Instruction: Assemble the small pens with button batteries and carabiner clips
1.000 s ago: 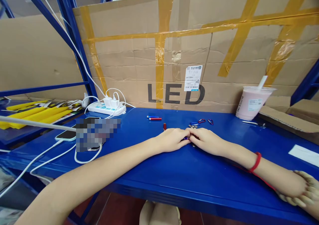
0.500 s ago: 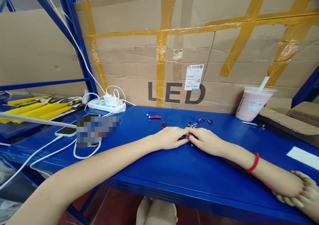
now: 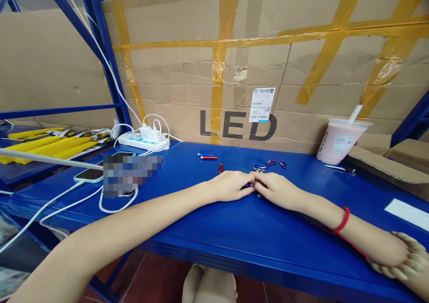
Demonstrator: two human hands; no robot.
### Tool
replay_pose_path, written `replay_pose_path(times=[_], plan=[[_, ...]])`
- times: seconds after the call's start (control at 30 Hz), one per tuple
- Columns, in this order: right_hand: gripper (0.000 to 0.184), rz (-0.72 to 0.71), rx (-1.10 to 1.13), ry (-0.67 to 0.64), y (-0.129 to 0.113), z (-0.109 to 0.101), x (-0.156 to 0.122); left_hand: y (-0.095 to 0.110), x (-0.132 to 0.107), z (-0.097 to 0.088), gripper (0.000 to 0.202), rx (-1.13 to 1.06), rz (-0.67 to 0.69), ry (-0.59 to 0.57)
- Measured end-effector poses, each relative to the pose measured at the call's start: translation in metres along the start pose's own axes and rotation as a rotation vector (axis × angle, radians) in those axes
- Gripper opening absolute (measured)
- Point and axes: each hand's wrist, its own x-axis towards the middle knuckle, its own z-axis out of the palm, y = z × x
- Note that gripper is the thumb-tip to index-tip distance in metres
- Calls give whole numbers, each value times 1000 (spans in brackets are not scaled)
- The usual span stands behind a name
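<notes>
My left hand (image 3: pixel 233 186) and my right hand (image 3: pixel 277 189) meet at the fingertips low over the blue table, fingers curled. A small purple-blue tube (image 3: pixel 248 185) shows under the left hand's fingers, its right end hidden where the hands meet. The right hand's fingers are closed at that end; what they grip is hidden. A small silver piece (image 3: pixel 259 195) peeks out below them. Just beyond lie several silver discs (image 3: pixel 258 170), like button cells. A short red tube (image 3: pixel 220 168) lies behind the left hand.
Red tube (image 3: pixel 208 158), blue tube (image 3: pixel 205 154) and carabiners (image 3: pixel 271 162) lie farther back. On the right stand a drink cup (image 3: pixel 343 141), a pen (image 3: pixel 340 169) and an open carton (image 3: pixel 389 160). Leftward are a power strip (image 3: pixel 144 140), a charging phone (image 3: pixel 89 174) and cables.
Both hands stay together over the tube, with hardly any visible movement. The whole view has shifted very slightly.
</notes>
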Motion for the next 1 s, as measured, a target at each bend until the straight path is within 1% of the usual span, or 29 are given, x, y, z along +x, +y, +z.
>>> replay_pose_path(times=[0.27, 0.67, 1.0], plan=[[21, -1, 5, 10, 0, 0, 0, 1, 0, 0, 17, 7, -6, -8], [21, 3, -9, 11, -1, 0, 0, 0, 0, 2, 17, -14, 21, 12], [21, -9, -16, 18, -1, -1, -1, 3, 0, -1, 16, -10, -5, -12]])
